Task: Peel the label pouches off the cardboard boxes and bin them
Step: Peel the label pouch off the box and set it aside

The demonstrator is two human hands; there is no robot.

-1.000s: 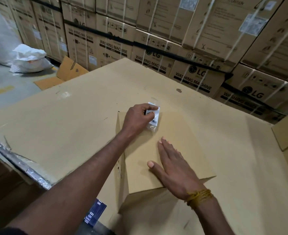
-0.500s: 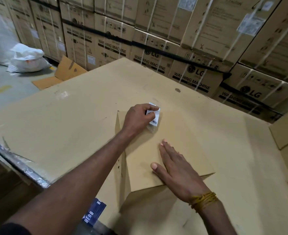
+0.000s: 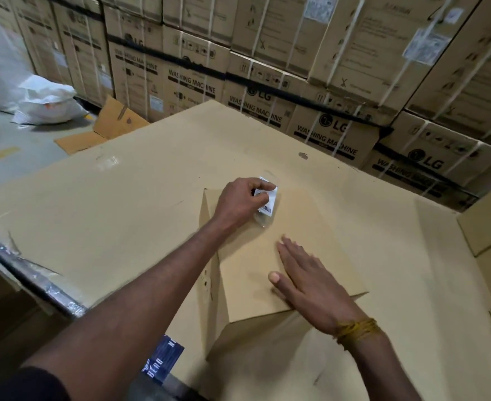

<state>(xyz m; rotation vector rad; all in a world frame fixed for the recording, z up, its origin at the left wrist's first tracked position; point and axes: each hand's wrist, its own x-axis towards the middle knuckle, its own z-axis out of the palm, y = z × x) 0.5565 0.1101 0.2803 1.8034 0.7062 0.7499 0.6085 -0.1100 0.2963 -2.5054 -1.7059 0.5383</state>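
- The clear plastic label pouch (image 3: 266,203), glossy and crinkled, with a white printed slip and a barcode inside it, sits at the far left part of the top face of the small plain brown cardboard box (image 3: 319,241).
- Your left hand (image 3: 242,202) has its fingers curled over the pouch's far edge and pinches it; the near end of the pouch lies against the box top.
- Your right hand (image 3: 310,280) lies flat, fingers straight and together, pressing on the near part of the same box top, near the pouch but apart from it. A yellow braided thread band (image 3: 357,329) circles that wrist.
- The small box is matte, smooth and rectangular, shut, with small holes along its left side wall; whether anything is in it you cannot tell.
- It rests on a wide flat sheet of tan corrugated cardboard (image 3: 108,215), scuffed, with a patch of shiny tape residue at the far left.
- A silvery foil-wrapped edge (image 3: 30,273) runs along the sheet's near left side.
- Beyond the sheet stands a wall of stacked brown cartons printed "LG WASHING MACHINE" (image 3: 325,134), bound with white straps and black bands.
- On the grey floor, far left, lie a flattened cardboard piece (image 3: 111,125) and white woven sacks (image 3: 47,102), bulging and closed.
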